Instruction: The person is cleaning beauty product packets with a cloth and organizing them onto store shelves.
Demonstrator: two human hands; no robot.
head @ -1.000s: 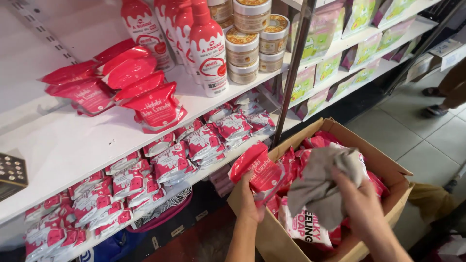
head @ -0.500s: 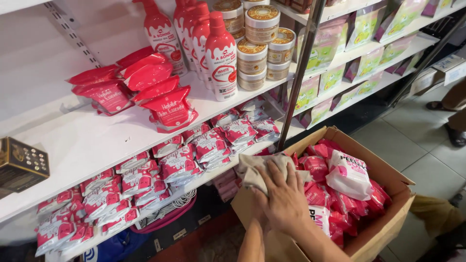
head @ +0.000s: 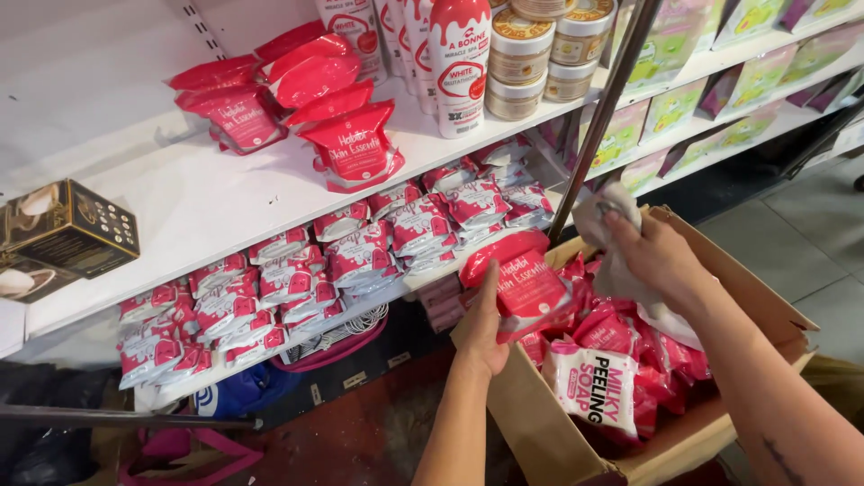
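- Nearest you, your left hand (head: 483, 328) rises from the bottom of the view, fingers wrapped around the edge of a glossy red plastic pouch (head: 524, 279), which it holds upright just above the near corner of an open brown cardboard box (head: 540, 423).
- Your right hand (head: 655, 256) reaches across the box from the right, fingers closed on a crumpled pale grey cloth (head: 605, 225) that hangs near the pouch but does not appear to touch it.
- Inside the box lie many more red pouches and a white-and-pink soap packet (head: 594, 387), heaped loosely against one another.
- Just beyond the box, a slanted grey metal upright post (head: 598, 121) stands between the shelf bays, close to the cloth.
- The lower white shelf (head: 423, 281) holds rows of small red-and-white sachets (head: 360, 256), packed edge to edge.
- The upper white shelf (head: 207, 216) carries a leaning group of matching red pouches (head: 351, 144), a dark cardboard carton (head: 67, 234) at the left, tall white-and-red bottles (head: 459, 63) and stacked round jars with gold lids (head: 522, 58).
- What could go wrong, as a judgement: your hold on the pouch is along one edge only, so the slick film could slip and drop back into the box.
- The shelved pouches lean on each other; a nudge from another pouch set carelessly beside them could topple them forward off the edge.
- The loose cloth could catch on the post.
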